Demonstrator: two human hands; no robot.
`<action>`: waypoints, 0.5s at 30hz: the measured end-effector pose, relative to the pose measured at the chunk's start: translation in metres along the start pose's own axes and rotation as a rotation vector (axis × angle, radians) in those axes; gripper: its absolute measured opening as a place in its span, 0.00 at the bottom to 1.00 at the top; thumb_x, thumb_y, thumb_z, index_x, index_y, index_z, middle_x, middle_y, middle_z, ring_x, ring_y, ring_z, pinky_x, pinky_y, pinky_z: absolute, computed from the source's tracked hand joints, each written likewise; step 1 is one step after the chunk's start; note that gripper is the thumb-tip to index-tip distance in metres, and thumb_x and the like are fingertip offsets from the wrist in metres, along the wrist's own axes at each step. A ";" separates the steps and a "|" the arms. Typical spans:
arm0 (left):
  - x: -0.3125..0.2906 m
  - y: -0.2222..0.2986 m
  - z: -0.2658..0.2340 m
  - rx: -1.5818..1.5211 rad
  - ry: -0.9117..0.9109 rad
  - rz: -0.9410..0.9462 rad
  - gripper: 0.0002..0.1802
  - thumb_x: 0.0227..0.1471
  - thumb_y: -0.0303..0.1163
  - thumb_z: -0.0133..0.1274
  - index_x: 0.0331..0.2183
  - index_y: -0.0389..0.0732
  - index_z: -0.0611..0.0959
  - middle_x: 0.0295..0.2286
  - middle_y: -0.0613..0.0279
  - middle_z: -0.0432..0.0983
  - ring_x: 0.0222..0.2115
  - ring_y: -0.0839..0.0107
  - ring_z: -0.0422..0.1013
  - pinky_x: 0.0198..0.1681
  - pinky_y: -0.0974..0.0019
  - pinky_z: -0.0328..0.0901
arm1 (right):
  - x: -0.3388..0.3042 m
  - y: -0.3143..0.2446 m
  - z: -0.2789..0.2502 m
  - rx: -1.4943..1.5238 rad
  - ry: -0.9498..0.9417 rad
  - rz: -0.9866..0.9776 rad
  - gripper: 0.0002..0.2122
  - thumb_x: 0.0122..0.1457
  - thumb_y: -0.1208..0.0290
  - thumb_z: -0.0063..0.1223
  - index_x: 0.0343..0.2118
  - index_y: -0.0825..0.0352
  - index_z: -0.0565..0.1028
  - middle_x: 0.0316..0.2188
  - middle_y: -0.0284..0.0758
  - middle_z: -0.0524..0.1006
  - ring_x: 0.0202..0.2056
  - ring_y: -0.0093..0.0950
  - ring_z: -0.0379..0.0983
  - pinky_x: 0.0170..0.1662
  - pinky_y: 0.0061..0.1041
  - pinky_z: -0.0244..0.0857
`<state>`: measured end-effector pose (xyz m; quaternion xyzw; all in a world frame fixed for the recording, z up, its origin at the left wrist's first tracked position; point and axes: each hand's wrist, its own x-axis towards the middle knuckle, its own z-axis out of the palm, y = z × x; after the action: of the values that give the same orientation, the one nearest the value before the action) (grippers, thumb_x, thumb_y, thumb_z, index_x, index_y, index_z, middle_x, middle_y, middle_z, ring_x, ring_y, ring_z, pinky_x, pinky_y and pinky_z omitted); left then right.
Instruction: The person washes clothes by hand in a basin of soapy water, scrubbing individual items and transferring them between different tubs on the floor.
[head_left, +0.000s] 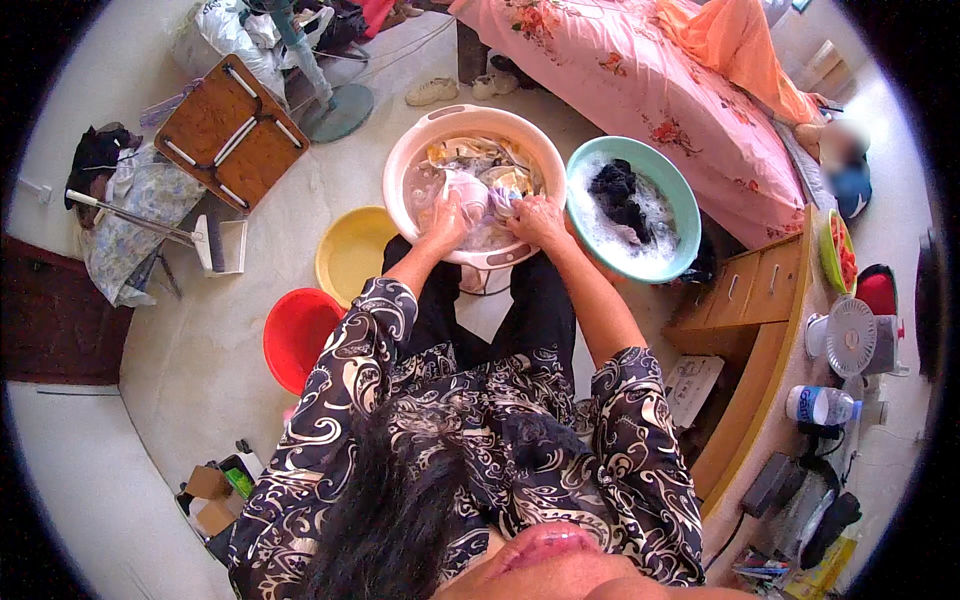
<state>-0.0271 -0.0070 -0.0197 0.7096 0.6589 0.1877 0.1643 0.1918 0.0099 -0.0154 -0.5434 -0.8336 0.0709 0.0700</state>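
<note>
A pale floor [220,370] spreads below a pink-floral bed [645,110], and a wooden worktop [752,430] with drawers [740,285] runs along the right. On the left are a brown folding table [255,112] (its metal legs [237,141] showing) and a dark red panel [60,320]. The light is bright.

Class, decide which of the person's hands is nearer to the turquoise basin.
Right. The right hand is just left of the turquoise basin; the left hand is farther left. Both are over the pink basin.
</note>
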 end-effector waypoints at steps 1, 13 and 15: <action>0.000 -0.002 0.000 0.004 0.017 0.003 0.22 0.52 0.38 0.52 0.46 0.35 0.75 0.36 0.35 0.75 0.39 0.39 0.73 0.44 0.43 0.67 | 0.001 0.001 0.001 0.008 0.006 -0.016 0.14 0.52 0.59 0.53 0.35 0.63 0.80 0.32 0.43 0.81 0.39 0.42 0.77 0.47 0.43 0.65; 0.019 -0.031 0.002 -0.085 0.191 0.021 0.19 0.52 0.41 0.52 0.43 0.41 0.82 0.47 0.35 0.67 0.48 0.39 0.67 0.52 0.44 0.63 | -0.010 -0.008 -0.034 0.361 -0.073 0.030 0.17 0.53 0.59 0.54 0.22 0.71 0.79 0.22 0.50 0.76 0.29 0.45 0.76 0.37 0.43 0.69; 0.017 -0.019 0.006 0.037 0.262 0.021 0.26 0.53 0.44 0.53 0.52 0.46 0.76 0.53 0.37 0.61 0.54 0.38 0.61 0.56 0.41 0.59 | 0.003 -0.023 -0.040 0.256 0.049 0.160 0.17 0.56 0.56 0.52 0.36 0.67 0.80 0.37 0.49 0.77 0.42 0.46 0.73 0.46 0.46 0.66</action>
<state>-0.0398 0.0115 -0.0328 0.6887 0.6708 0.2681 0.0618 0.1774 0.0049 0.0283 -0.5962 -0.7698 0.1686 0.1534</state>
